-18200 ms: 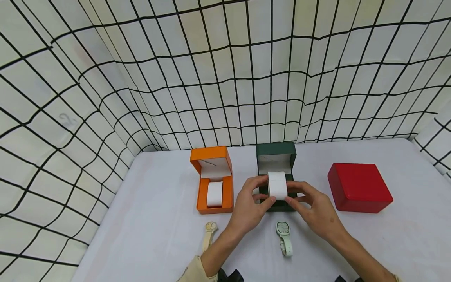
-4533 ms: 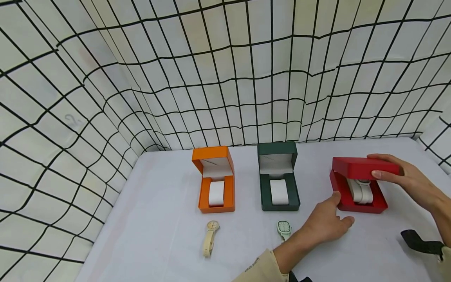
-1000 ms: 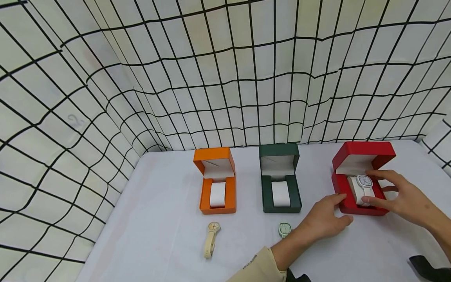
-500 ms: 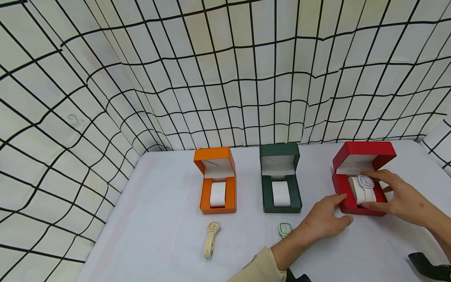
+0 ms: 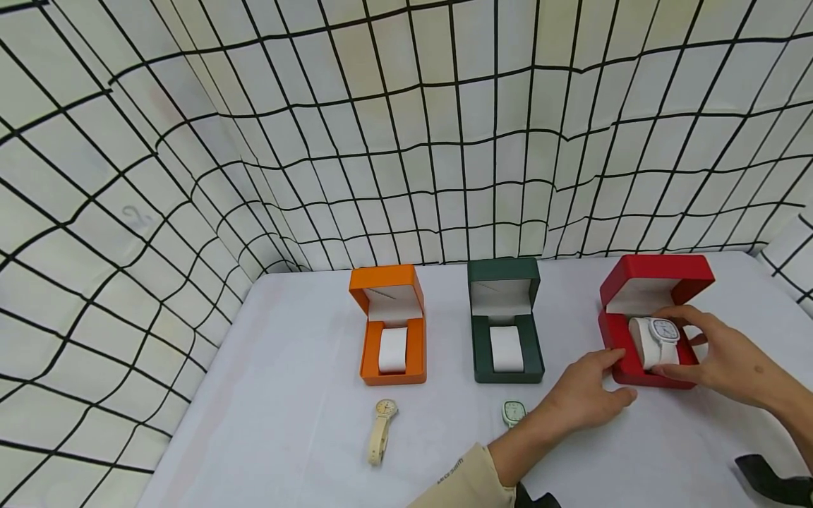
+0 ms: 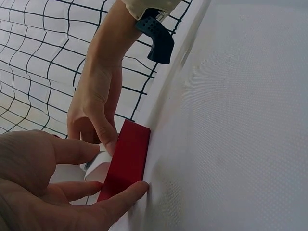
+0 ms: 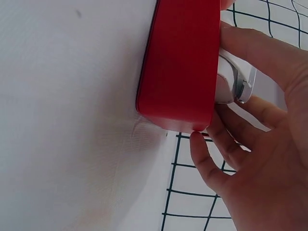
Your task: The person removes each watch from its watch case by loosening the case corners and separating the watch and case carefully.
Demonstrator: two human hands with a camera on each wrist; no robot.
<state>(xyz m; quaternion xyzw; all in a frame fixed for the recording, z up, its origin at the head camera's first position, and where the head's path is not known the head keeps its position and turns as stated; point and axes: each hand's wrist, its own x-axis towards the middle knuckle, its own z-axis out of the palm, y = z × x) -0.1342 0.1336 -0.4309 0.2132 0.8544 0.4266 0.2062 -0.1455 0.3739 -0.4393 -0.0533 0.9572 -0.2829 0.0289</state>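
Note:
On the right stands an opened red watch box (image 5: pixel 616 360), its lid tilted back. Inside, a white watch (image 5: pixel 665 330) with a squarish dial sits around a white cushion (image 5: pixel 643 343). My right hand (image 5: pixel 730 353) pinches the watch, index finger behind and thumb in front; in the right wrist view its fingers (image 7: pixel 240 38) reach over the box's edge. My left hand (image 5: pixel 587 395) rests fairly straight fingers against the box's left front corner; in the left wrist view one fingertip (image 6: pixel 142 186) touches the red wall.
An open orange box (image 5: pixel 370 360) and an open dark green box (image 5: pixel 480 360) stand to the left, each with a white cushion. A cream watch (image 5: pixel 380 432) lies before the orange one. A green-framed watch (image 5: pixel 513 413) is partly behind my left forearm. Black netting (image 5: pixel 406 169) borders the table's back.
Over the last second the white watch has shifted slightly right on its cushion with my right fingers. The left hand has stayed put. Earlier, the red box's lid was lifted open.

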